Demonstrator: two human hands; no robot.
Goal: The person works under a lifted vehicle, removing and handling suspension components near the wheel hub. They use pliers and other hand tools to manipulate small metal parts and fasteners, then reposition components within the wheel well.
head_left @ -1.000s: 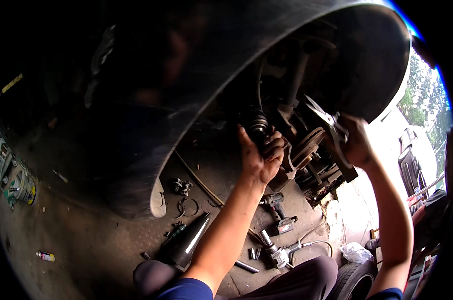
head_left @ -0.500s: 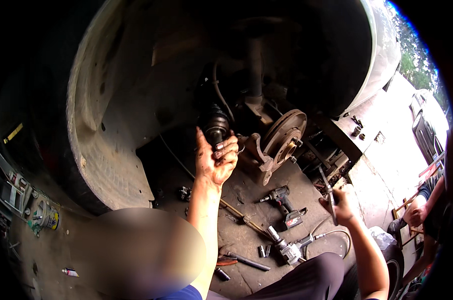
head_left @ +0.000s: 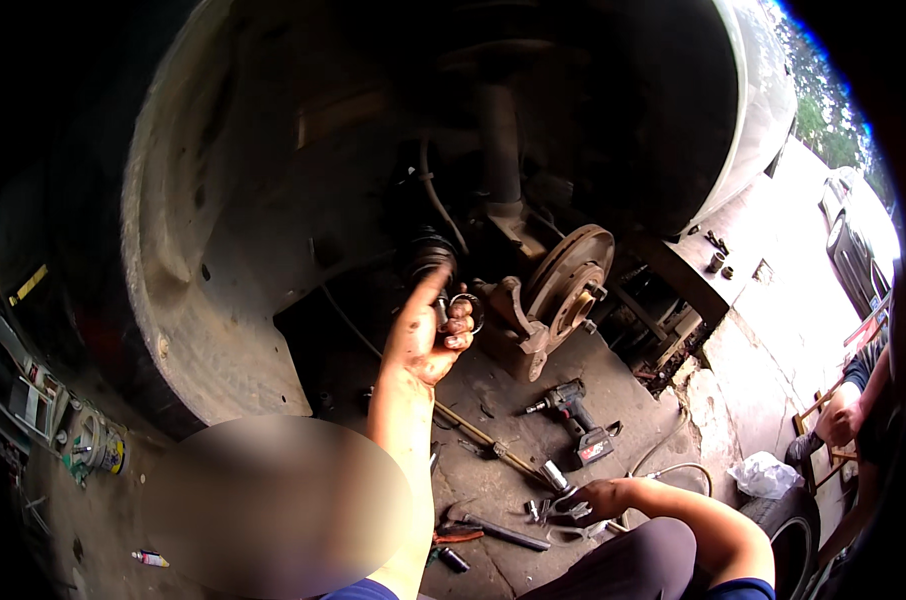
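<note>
In the middle, under the wheel arch, my left hand [head_left: 423, 335] is closed round the stub end of a drive axle [head_left: 441, 310], just below its dark ribbed boot [head_left: 425, 252]. A thin metal ring [head_left: 478, 313] sits at those fingers; whether it hangs on them or on the shaft I cannot tell. The rusty brake disc [head_left: 573, 270] and its hub carrier [head_left: 513, 315] stand just right of that hand. My right hand [head_left: 603, 497] is low over the floor, fingers curled down among metal tools, covering most of an air impact wrench [head_left: 555, 477]. What it grips is hidden.
A cordless impact driver [head_left: 578, 420], a hammer [head_left: 508, 532], orange-handled pliers [head_left: 458, 537] and loose sockets [head_left: 535, 510] lie on the floor. An air hose [head_left: 678, 468] curves near a tyre [head_left: 793, 530]. Another person's hand [head_left: 841, 425] is at the right. The fender [head_left: 153, 250] curves at left.
My right hand has swung down and left, from holding a slender metal tool in the air to the floor tools. My left hand has dropped slightly along the axle, and the ring shows more fully.
</note>
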